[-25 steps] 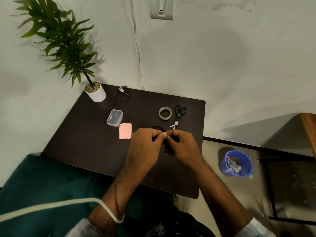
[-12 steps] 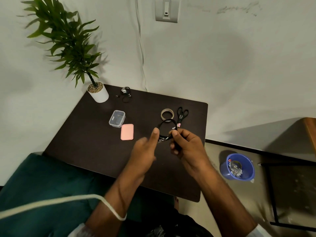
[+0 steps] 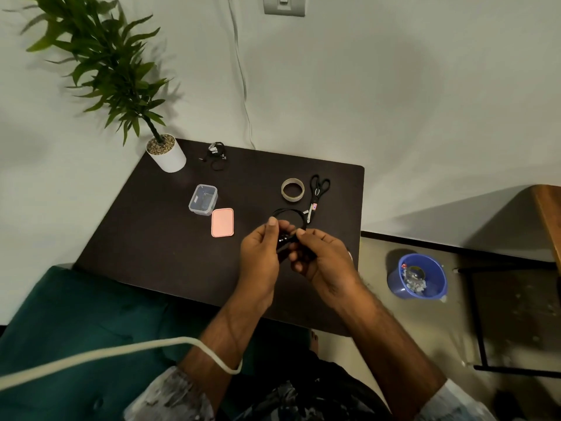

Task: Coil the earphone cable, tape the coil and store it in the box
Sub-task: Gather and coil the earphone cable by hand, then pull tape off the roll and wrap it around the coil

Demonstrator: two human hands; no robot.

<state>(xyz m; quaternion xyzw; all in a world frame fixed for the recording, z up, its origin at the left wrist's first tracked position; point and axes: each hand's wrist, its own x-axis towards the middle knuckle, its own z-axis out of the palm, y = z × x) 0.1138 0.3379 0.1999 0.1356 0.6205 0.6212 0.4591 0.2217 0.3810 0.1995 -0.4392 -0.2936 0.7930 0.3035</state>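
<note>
A black earphone cable coil (image 3: 290, 214) is held above the dark table (image 3: 170, 244), its loop rising above my fingers. My left hand (image 3: 261, 253) pinches the coil from the left with thumb and forefinger. My right hand (image 3: 321, 257) grips its lower part from the right. The small clear box (image 3: 203, 199) stands open to the left, its pink lid (image 3: 222, 222) lying flat beside it. A tape roll (image 3: 292, 189) and black scissors (image 3: 317, 192) lie just beyond my hands. A small strip of tape seems stuck to the coil near the scissors' tip.
A second tangled black earphone (image 3: 217, 155) lies at the table's back edge near a potted plant (image 3: 165, 152). A blue bucket (image 3: 416, 281) of scraps stands on the floor to the right. A green cushion (image 3: 66, 323) is at lower left.
My left hand let go and opened half a second ago, then came back onto the coil. The coil now stands higher, its loop showing above both hands.
</note>
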